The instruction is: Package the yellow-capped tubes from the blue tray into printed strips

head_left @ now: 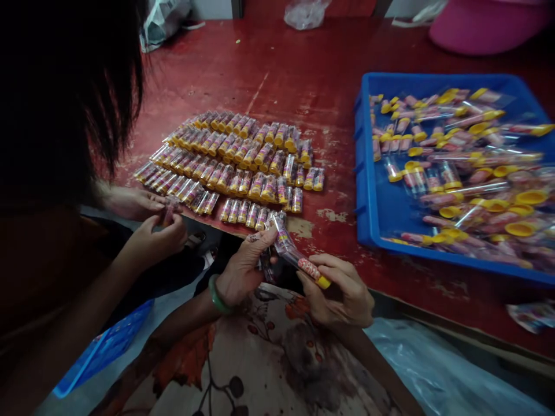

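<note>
My left hand point(245, 263), with a green bangle at the wrist, is closed on clear printed plastic sleeves point(281, 238). Between the thumb and fingers of my right hand point(344, 292) is a small tube with a yellow cap point(309, 268), filled with pink and white bits. Its far end meets the mouth of one sleeve; how far inside it sits I cannot tell. Just beyond my hands, many wrapped tubes point(243, 182) with yellow ends lie in tight rows on the red table point(333, 167).
A blue tray point(366, 173) of loose yellow-capped tubes stands on the right. At the left, a co-worker's hands point(162, 228) hold a small item. A pink basin point(485, 26) and a clear plastic bag point(306, 14) are at the back. A blue crate point(104, 352) sits below.
</note>
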`<state>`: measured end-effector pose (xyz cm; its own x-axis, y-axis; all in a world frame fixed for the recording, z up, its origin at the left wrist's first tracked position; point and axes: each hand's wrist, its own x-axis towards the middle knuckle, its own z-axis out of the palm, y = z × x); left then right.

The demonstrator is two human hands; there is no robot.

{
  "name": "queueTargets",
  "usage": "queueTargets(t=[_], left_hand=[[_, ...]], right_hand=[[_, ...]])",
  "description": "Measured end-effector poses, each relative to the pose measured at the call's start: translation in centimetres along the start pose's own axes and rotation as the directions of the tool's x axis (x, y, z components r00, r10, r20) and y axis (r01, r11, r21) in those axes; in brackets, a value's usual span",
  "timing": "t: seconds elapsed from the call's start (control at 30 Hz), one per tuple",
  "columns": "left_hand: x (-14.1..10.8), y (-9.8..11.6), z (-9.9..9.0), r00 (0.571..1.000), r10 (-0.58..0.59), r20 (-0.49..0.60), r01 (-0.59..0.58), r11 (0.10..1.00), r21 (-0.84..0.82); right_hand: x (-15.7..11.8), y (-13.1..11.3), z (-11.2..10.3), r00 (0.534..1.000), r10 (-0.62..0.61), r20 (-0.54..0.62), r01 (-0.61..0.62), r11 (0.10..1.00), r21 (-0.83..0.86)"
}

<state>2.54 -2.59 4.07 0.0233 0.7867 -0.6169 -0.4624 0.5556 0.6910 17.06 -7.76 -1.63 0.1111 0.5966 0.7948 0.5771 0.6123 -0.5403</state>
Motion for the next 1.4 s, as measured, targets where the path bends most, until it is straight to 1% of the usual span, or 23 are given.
queueTargets(t=[0.07, 0.1, 0.13, 0.2, 0.3, 0.37, 0.4, 0.43, 0.47, 0.53, 0.57, 0.6, 0.63, 0.67, 0.73, 0.77, 0.87, 1.0, 1.17, 1.4], left_hand=[[0.3, -0.4, -0.1, 0.990, -0.072, 0.118, 0.080, 0.995, -0.057], [0.5, -0.6, -0.2, 0.984, -0.087, 0.155, 0.101, 0.991, -0.085], [0.7, -0.8, -0.3, 0.982, -0.088, 0.167, 0.106, 0.989, -0.106], [1.0, -1.2, -0.4, 0.987, -0.069, 0.147, 0.085, 0.991, -0.105], [1.2, -1.6, -0.5, 0.993, -0.020, 0.119, 0.028, 0.998, -0.064], [1.2, -1.8, -0.6, 0.993, 0.010, 0.117, -0.003, 0.998, -0.057], [1.2, -1.7, -0.7, 0.992, 0.016, 0.125, -0.008, 0.998, -0.061], [1.3, -1.7, -0.7, 0.990, 0.012, 0.138, -0.004, 0.998, -0.063], [1.3, -1.5, -0.8, 0.989, 0.006, 0.149, 0.004, 0.998, -0.066], [1.3, -1.2, -0.9, 0.986, -0.007, 0.165, 0.020, 0.997, -0.072], [1.3, -1.0, -0.9, 0.985, -0.017, 0.173, 0.029, 0.997, -0.069], [1.2, -0.9, -0.9, 0.982, -0.026, 0.185, 0.039, 0.997, -0.065], [1.2, -0.9, -0.9, 0.979, -0.032, 0.202, 0.045, 0.997, -0.061], [1.1, -1.0, -0.9, 0.973, -0.036, 0.227, 0.048, 0.998, -0.049], [0.8, -1.3, -0.7, 0.957, -0.044, 0.285, 0.050, 0.999, -0.015], [0.6, -1.5, -0.7, 0.950, -0.043, 0.309, 0.046, 0.999, -0.002], [0.2, -1.9, -0.4, 0.934, -0.036, 0.354, 0.032, 0.999, 0.018], [-0.4, -2.0, -0.2, 0.936, -0.025, 0.350, 0.014, 0.999, 0.033], [-0.8, -2.2, -0.1, 0.942, -0.012, 0.335, -0.004, 0.999, 0.047], [-1.3, -2.3, -0.3, 0.949, 0.017, 0.314, -0.047, 0.995, 0.090]], right_hand=[[-0.2, 0.0, 0.1, 0.999, -0.037, -0.015, 0.036, 0.995, -0.089], [-0.3, -0.1, 0.2, 0.999, -0.039, -0.019, 0.037, 0.993, -0.116], [-0.2, -0.2, 0.3, 1.000, -0.024, -0.018, 0.022, 0.991, -0.132], [0.1, -0.6, 0.7, 1.000, 0.018, -0.007, -0.019, 0.989, -0.145], [0.5, -0.7, 1.6, 0.999, 0.022, -0.023, -0.025, 0.990, -0.138], [0.6, -0.4, 2.1, 0.999, 0.022, -0.047, -0.025, 0.997, -0.070], [0.6, -0.2, 2.2, 0.998, 0.044, -0.034, -0.045, 0.999, -0.006], [0.6, 0.1, 2.2, 0.996, 0.084, 0.012, -0.084, 0.993, 0.076], [0.6, 0.4, 2.0, 0.987, 0.133, 0.087, -0.146, 0.975, 0.170], [0.7, 0.9, 1.2, 0.937, 0.223, 0.271, -0.307, 0.895, 0.324], [0.8, 1.0, 0.7, 0.909, 0.255, 0.331, -0.372, 0.854, 0.364], [0.8, 1.0, 0.3, 0.896, 0.276, 0.348, -0.404, 0.832, 0.380], [0.9, 1.0, 0.0, 0.900, 0.286, 0.328, -0.402, 0.837, 0.373], [1.0, 0.9, -0.2, 0.918, 0.277, 0.283, -0.367, 0.862, 0.348], [1.2, 0.6, -0.4, 0.960, 0.219, 0.174, -0.260, 0.926, 0.272], [1.3, 0.3, -0.3, 0.974, 0.185, 0.130, -0.212, 0.948, 0.236], [1.7, -0.4, -0.1, 0.991, 0.123, 0.051, -0.130, 0.977, 0.171], [1.9, -1.0, -0.2, 0.996, 0.094, 0.009, -0.094, 0.987, 0.131], [1.5, -1.3, -0.4, 0.994, 0.103, -0.035, -0.102, 0.994, 0.044], [1.5, -1.6, -0.4, 0.994, 0.103, -0.047, -0.099, 0.992, 0.076]])
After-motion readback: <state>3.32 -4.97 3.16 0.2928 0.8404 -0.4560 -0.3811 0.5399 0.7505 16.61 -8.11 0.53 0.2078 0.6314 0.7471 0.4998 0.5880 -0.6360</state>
